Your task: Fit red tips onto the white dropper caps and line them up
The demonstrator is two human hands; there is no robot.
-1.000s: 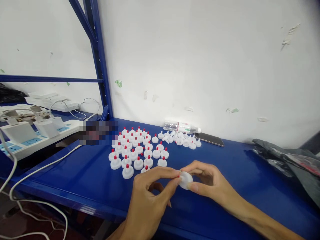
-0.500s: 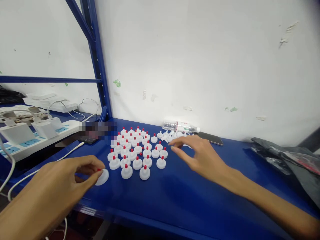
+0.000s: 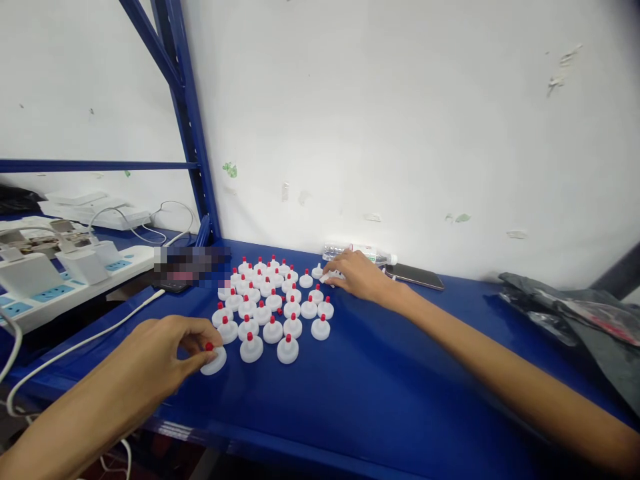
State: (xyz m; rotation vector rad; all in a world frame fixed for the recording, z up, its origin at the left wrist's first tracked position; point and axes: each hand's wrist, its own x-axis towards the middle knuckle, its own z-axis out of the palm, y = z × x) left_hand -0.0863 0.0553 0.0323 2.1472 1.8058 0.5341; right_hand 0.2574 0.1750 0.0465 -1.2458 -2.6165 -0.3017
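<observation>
The left hand (image 3: 165, 350) pinches a white cap (image 3: 214, 361) by its red tip, thumb and forefinger clamped on the tip while the base sits on or just above the blue shelf (image 3: 380, 393). This cap lies just left of the front row of the cap array (image 3: 273, 300), the landmark for everything here: rows of white caps with red tips standing upright, tip up, close together but mostly apart. To seat the held cap well, lower it flat so the base meets the shelf evenly, align it with the front row, keep a small gap to its neighbour, and release only once it stands without rocking; a sideways slip of the fingers could topple the adjacent caps. Beyond the array's right rear corner, the right hand (image 3: 357, 277) rests palm down, fingers loosely curled over a small heap of white caps without tips (image 3: 327, 275); whether the fingers are closed on one cannot be told. A pick there is best made with fingertips only, lifting one piece clear without scattering the rest into the finished rows. Behind the right hand, against the wall, a bottle (image 3: 360, 252) lies on its side, and a phone (image 3: 414, 276) lies flat just right of it. Well right of the array a dark bag (image 3: 575, 310) is slumped on the shelf. Left of the array a white cable (image 3: 95, 337) runs toward a power strip (image 3: 60, 293) with chargers plugged in.
</observation>
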